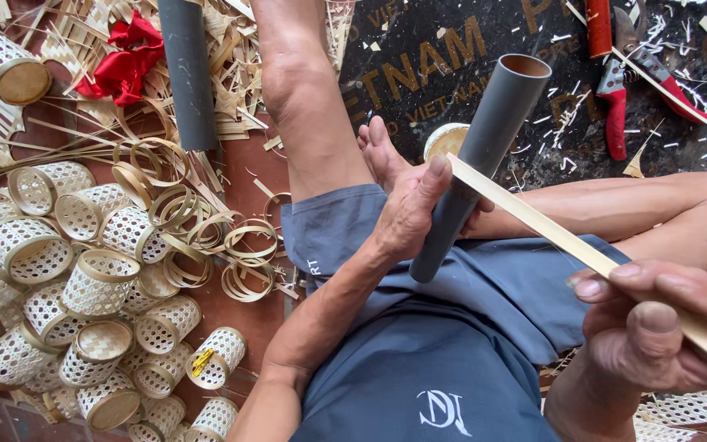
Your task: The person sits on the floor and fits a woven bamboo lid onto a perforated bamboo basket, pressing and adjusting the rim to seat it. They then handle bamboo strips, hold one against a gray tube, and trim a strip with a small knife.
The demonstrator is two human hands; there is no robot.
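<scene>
Pressing the end of a flat bamboo strip (550, 229) against a grey plastic pipe (476, 164), the seated person's left hand (411, 214) is clamped round the pipe, thumb pinning the strip so it appears ready to bend about the tube as a form. The right hand (648, 323), fingers closed on the strip's far end near the lower right corner, holds it taut across the lap. On the floor to the left lie small woven bamboo baskets (83, 286) and loose bamboo hoops (206, 237); a second grey pipe (188, 74) and red ribbon (124, 61) lie above, red-handled shears (615, 106) at upper right.
</scene>
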